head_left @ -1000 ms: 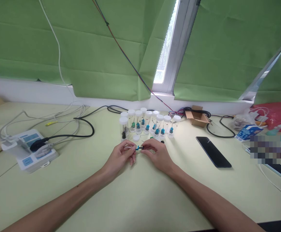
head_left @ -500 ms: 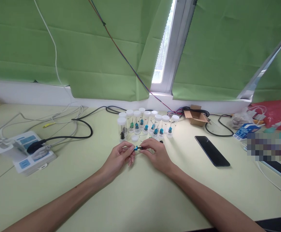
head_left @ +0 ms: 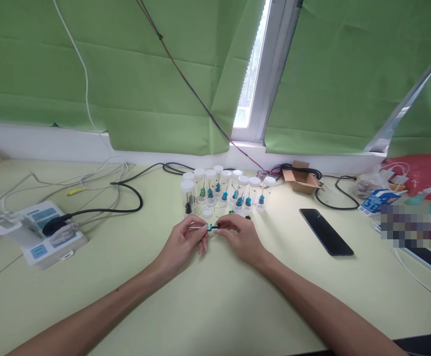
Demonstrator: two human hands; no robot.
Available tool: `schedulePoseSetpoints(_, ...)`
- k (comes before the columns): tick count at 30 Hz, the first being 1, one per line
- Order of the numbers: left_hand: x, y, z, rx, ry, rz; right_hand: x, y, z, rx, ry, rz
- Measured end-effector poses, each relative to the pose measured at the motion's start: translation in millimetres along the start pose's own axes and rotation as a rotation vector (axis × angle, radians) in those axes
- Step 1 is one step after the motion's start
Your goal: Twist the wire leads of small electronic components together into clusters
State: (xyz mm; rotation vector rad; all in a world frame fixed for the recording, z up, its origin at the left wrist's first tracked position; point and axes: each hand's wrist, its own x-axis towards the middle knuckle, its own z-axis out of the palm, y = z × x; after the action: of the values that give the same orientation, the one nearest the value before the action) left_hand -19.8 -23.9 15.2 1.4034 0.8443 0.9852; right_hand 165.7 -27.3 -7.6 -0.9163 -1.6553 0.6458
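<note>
Between my two hands is a small blue-and-black part [head_left: 210, 228] with a thin metal rod reaching to the left. My left hand [head_left: 186, 240] is closed, thumb and fingers pinching its blue end and the rod. The fingertips of my right hand [head_left: 240, 237] pinch its black end. Just beyond my hands stand several clear tubes [head_left: 187, 198] with white caps, upright in a cluster, most holding blue, green or black parts with thin rods. A loose white cap [head_left: 207, 212] lies before the tubes. Small green and black pieces [head_left: 231, 212] lie partly hidden behind my right hand.
A black phone [head_left: 325, 231] lies to the right, with an open cardboard box [head_left: 300, 178] behind it. At the left a white power strip [head_left: 48, 232] has plugs and cables [head_left: 126, 210] running from it. A blue-and-white carton [head_left: 378, 201] and a red bag [head_left: 426, 173] sit far right.
My hands have hardly moved. More of the thin rod shows at my left fingers, and the blue-and-black part has shifted very slightly.
</note>
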Motion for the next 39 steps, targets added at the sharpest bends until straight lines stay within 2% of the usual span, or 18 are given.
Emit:
schedulePoseSetpoints(19,-1.6,0.9,3.8,0.074,-0.018,0.046,-1.8,-3.4,3.2,0.183,-0.091,0.233)
schedulePoseSetpoints(30,-0.2,-0.7,2.2,0.009,0.012,0.027,-1.6,-6.3,2.8,0.197,-0.114,0.247)
schedulePoseSetpoints(39,0.0,-3.4,-0.3,-0.019,0.022,0.008,-1.1,-8.0,-0.9,0.104,-0.151,0.216)
